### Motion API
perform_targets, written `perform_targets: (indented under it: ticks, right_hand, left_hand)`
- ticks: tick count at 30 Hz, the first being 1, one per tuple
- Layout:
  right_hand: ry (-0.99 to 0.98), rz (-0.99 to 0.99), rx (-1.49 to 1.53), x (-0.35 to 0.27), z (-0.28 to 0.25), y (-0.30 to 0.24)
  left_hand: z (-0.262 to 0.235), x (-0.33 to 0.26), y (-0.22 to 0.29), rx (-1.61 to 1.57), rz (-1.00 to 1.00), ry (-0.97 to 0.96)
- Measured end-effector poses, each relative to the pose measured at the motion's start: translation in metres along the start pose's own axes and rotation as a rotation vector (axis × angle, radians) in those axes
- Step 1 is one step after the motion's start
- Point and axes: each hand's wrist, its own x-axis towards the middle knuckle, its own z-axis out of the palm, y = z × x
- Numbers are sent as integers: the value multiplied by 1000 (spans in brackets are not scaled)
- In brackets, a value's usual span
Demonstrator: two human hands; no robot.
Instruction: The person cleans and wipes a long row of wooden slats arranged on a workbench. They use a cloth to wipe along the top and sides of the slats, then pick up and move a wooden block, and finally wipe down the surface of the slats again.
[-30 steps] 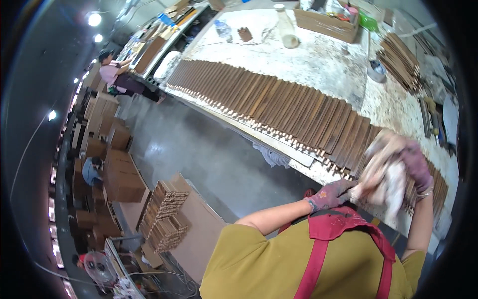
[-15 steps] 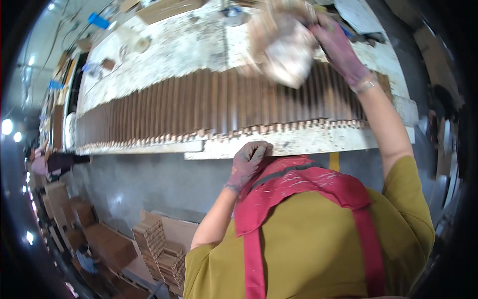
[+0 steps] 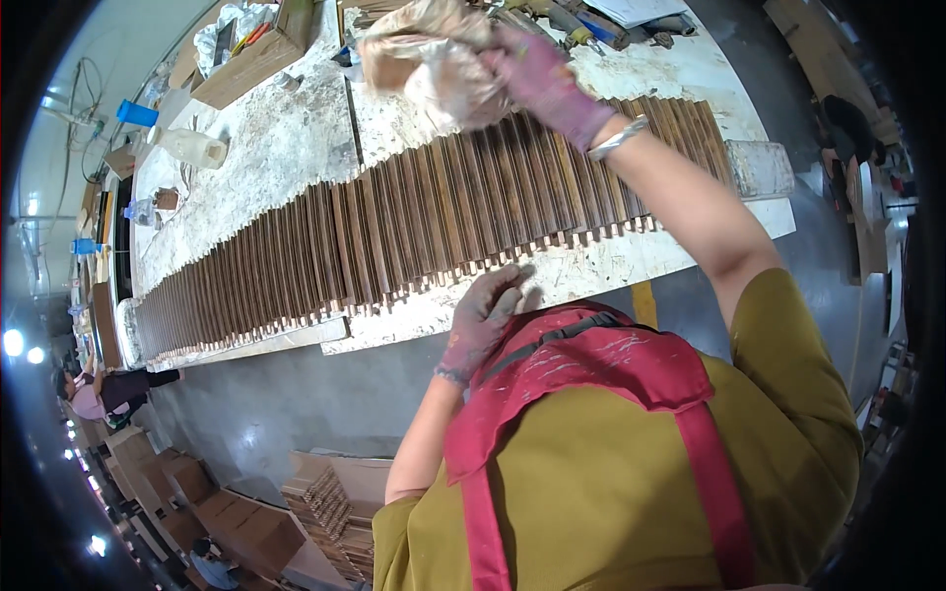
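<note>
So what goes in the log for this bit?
right hand: gripping crumpled stained rag over row of brown wooden strips | left hand: at bench edge, empty

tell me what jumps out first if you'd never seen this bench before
The long row of dark wooden slats laid side by side along the stained white workbench catches the eye first. Above its right part, the gloved right hand holds a crumpled, stained rag in its grip over the slats. Nearer the body, the gloved left hand rests at the bench's front edge, just above a red apron.
</note>
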Motion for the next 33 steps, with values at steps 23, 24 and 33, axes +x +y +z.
perform_targets:
  ticks: [23, 24, 33]
  right_hand:
    - [-339, 160, 175, -45, -71, 9]
    - [-62, 130, 113, -39, -80, 20]
    - [-740, 207, 44, -110, -83, 6]
  left_hand:
    - [37, 25, -10, -27, -187, -228]
    - [48, 29, -6, 54, -171, -248]
    - [36, 46, -59, 460, 106, -174]
